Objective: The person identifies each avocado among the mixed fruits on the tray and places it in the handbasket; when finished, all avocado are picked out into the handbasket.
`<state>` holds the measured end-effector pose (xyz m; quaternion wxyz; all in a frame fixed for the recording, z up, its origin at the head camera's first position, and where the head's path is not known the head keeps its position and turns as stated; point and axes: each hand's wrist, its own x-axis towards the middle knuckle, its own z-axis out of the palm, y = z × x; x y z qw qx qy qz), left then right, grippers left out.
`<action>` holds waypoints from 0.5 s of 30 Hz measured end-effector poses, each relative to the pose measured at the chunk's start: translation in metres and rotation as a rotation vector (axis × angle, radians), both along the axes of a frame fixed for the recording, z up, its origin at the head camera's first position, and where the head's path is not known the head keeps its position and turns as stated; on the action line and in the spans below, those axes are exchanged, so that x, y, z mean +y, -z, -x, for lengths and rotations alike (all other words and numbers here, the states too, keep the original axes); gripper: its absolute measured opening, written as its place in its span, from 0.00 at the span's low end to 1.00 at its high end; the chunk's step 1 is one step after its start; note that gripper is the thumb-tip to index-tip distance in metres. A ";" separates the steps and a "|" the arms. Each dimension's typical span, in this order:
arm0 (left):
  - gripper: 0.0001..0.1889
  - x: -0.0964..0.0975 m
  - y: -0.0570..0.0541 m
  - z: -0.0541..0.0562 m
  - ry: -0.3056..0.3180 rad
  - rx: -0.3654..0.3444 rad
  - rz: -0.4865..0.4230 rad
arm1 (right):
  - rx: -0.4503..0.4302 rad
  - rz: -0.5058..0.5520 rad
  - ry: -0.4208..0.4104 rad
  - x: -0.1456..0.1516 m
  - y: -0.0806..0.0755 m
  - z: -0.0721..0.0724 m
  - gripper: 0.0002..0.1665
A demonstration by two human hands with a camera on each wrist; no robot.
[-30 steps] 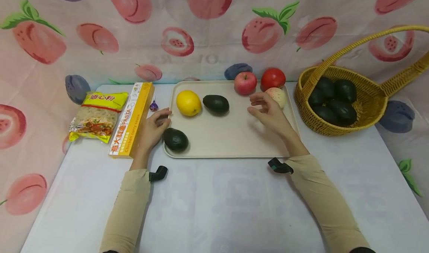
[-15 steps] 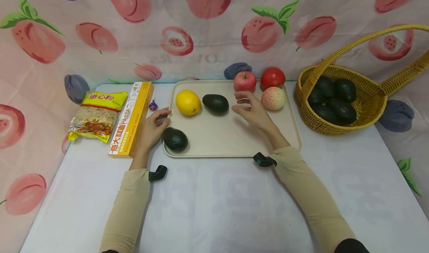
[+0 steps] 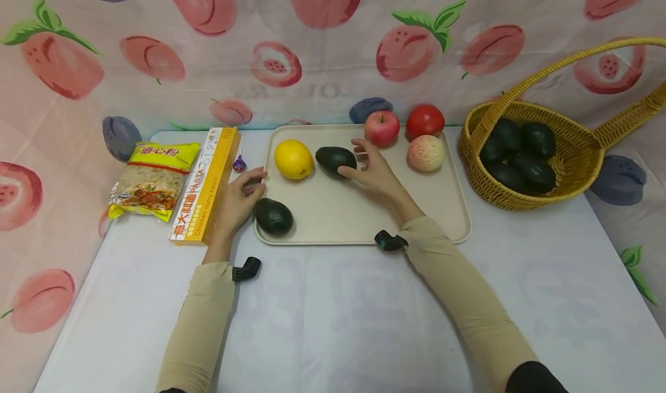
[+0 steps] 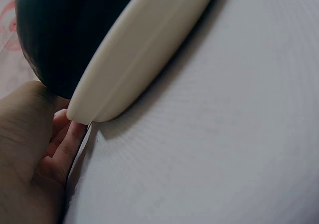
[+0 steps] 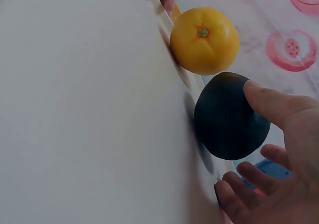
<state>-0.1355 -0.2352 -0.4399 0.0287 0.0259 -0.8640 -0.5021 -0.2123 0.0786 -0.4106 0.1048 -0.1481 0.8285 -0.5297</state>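
Observation:
A beige tray (image 3: 322, 219) holds a dark green avocado (image 3: 335, 161) near its back and another avocado (image 3: 273, 217) at its front left corner. My right hand (image 3: 377, 176) is beside the right end of the back avocado, thumb and fingers spread. In the right wrist view its thumb (image 5: 266, 100) overlaps that avocado; whether it touches is unclear. My left hand (image 3: 236, 199) rests at the tray's left rim, fingers loosely bent. In the left wrist view, its fingers (image 4: 65, 152) are partly hidden behind the rim.
On the tray are a yellow citrus fruit (image 3: 293, 159), an apple (image 3: 382, 129), a red round fruit (image 3: 424, 122) and a pale peach (image 3: 426, 153). A wicker basket (image 3: 577, 191) with several avocados stands right. Left are a pasta box (image 3: 205, 188), a noodle bag (image 3: 153, 179) and a lollipop (image 3: 239, 164).
My right hand has moved left across the tray, from in front of the peach to the right end of the back avocado. The left hand stays at the rim.

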 end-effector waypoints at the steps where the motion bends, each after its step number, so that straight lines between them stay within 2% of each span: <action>1: 0.17 0.000 0.000 0.000 -0.001 0.000 0.001 | -0.001 -0.003 0.001 -0.001 0.001 0.001 0.46; 9: 0.17 0.001 0.001 0.001 -0.008 -0.022 0.000 | 0.019 -0.039 0.005 -0.005 0.000 0.002 0.36; 15: 0.17 0.001 -0.001 0.000 -0.009 -0.005 0.000 | 0.038 -0.041 -0.003 -0.002 0.000 -0.001 0.36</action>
